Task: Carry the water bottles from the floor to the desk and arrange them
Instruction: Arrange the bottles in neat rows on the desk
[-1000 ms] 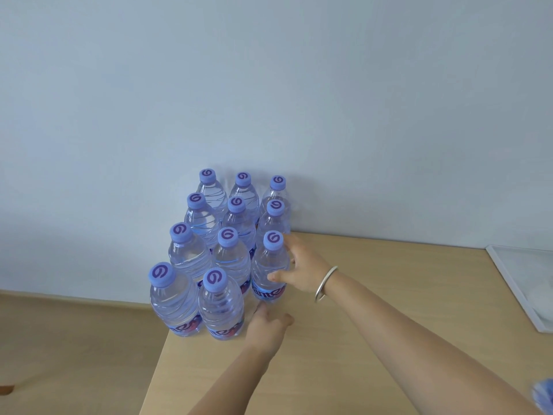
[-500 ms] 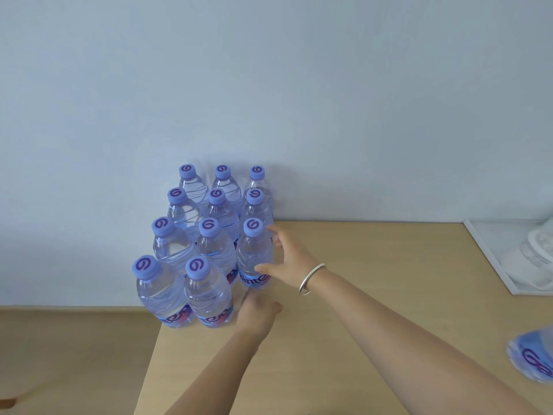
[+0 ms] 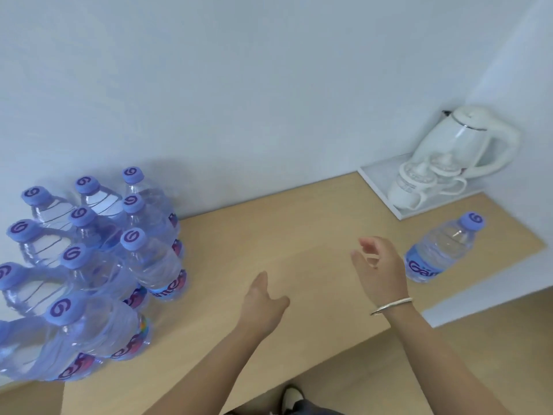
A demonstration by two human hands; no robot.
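Observation:
Several clear water bottles (image 3: pixel 149 265) with purple caps stand packed in rows at the left end of the light wooden desk (image 3: pixel 284 235), against the wall. One more bottle (image 3: pixel 440 253) stands alone at the right, near the desk's front edge. My left hand (image 3: pixel 263 304) hovers over the desk's middle, fingers loosely apart, holding nothing. My right hand (image 3: pixel 380 271), with a silver bangle on the wrist, is open and empty a short way left of the lone bottle, not touching it.
A white tray (image 3: pixel 377 181) in the back right corner holds a white electric kettle (image 3: pixel 466 145) and two upturned cups (image 3: pixel 416 187). White walls bound the desk behind and to the right. A shoe (image 3: pixel 291 396) shows on the floor below the desk's front edge.
My right hand has let go of the front-right bottle of the group and swung right toward the lone bottle. My left hand moved right too. The view turned right, showing the kettle.

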